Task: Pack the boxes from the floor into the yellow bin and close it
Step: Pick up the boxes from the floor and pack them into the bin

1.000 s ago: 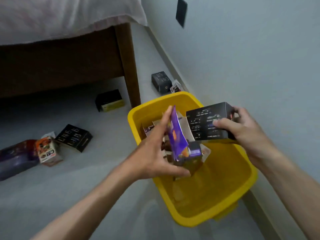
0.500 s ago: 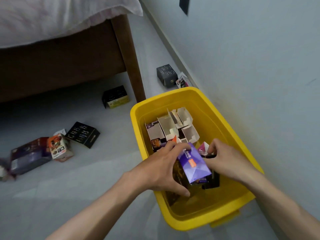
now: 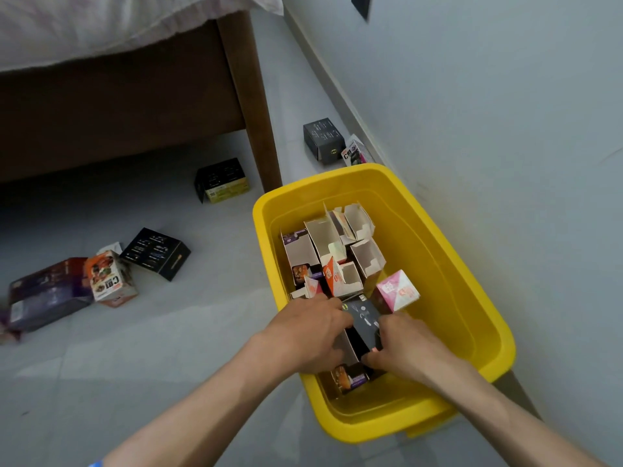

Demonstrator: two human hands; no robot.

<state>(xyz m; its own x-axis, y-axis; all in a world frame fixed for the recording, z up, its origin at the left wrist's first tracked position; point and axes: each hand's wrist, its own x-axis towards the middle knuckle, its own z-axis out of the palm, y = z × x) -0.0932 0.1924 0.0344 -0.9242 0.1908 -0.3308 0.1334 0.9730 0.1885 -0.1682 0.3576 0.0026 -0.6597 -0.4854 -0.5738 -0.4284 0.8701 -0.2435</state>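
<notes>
Both hands are down inside the yellow bin (image 3: pixel 435 210), which stands on the grey floor (image 3: pixel 188 348) against the wall (image 3: pixel 488 112), just past the wooden bed leg (image 3: pixel 251 106). The left hand (image 3: pixel 308 333) has its fingers curled over the left side of a black box (image 3: pixel 364 326) near the bin's near end; the right hand (image 3: pixel 406 347) has its fingers bent round the same box's right side, thumb low at its near corner. The black box sits between the two hands, tilted, among the other cartons. A purple-and-orange box (image 3: pixel 349 379) stands just below the hands, against the bin's near wall.

Farther into the bin, a row of opened white cartons (image 3: pixel 340 244) stands upright with flaps raised along the left wall and middle. A pink-and-white box (image 3: pixel 397 291) leans beside the black box, towards the bin's right side. The bin's right half shows bare yellow bottom.

Boxes lie on the floor outside the bin. A black box with a yellow side (image 3: pixel 222 180) sits under the bed's edge. A black printed box (image 3: pixel 155 252) lies to the left, touching or just beside an orange-and-white carton (image 3: pixel 108 279), which leans against a large dark purple box (image 3: pixel 47 293) at the left edge. Beyond the bin's far end, a dark grey box (image 3: pixel 323 139) stands near the skirting with a small pink-and-white carton (image 3: pixel 355 154) just beside it.
</notes>
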